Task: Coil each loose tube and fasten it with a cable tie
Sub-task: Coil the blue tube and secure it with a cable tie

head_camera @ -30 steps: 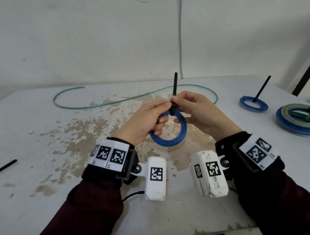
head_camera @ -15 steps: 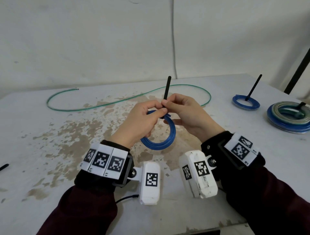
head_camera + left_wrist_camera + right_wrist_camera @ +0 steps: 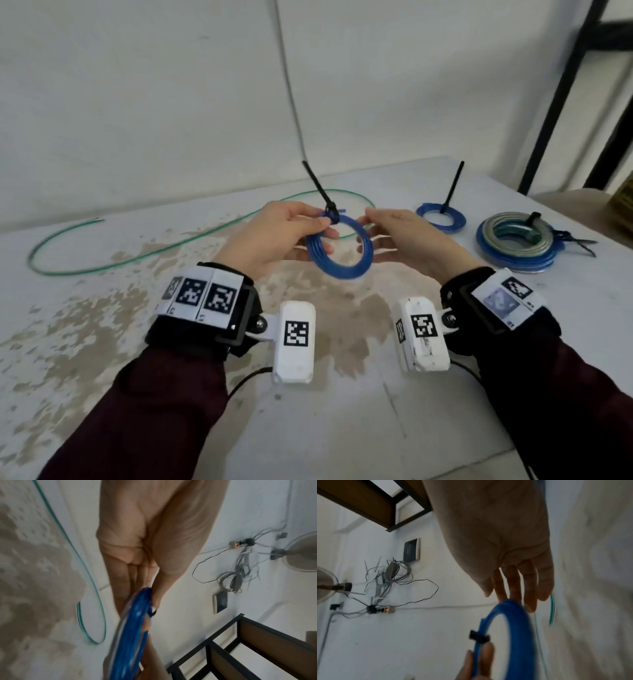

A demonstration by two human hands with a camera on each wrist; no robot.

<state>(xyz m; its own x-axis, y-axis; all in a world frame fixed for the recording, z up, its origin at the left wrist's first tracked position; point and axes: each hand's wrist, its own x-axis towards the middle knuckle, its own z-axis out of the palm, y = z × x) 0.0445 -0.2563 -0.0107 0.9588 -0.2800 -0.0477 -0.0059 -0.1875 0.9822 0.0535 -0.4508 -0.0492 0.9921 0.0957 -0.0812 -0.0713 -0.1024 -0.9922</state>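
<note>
A small coil of blue tube [image 3: 342,270] hangs in the air over the table's middle. A black cable tie [image 3: 331,214] is cinched round its top, with the tail slanting up and to the left. My left hand [image 3: 318,228] pinches the coil just beside the tie, thumb on top; the left wrist view shows the thumb pressing on the blue coil [image 3: 132,628]. My right hand [image 3: 376,226] is spread, straight fingers touching the blue coil [image 3: 517,615] on its right rim, away from the cable tie [image 3: 478,637]. A loose green tube [image 3: 137,257] snakes across the far table.
At the far right lie a small tied blue coil [image 3: 442,216] with its tie tail upright and a bigger stack of blue and grey coils [image 3: 517,243]. A black shelf frame [image 3: 565,85] stands past the stained table's [image 3: 102,325] right edge.
My right hand has let go of the tie's tail and spread its fingers against the coil's right side. The tail now leans left. The left hand keeps its pinch.
</note>
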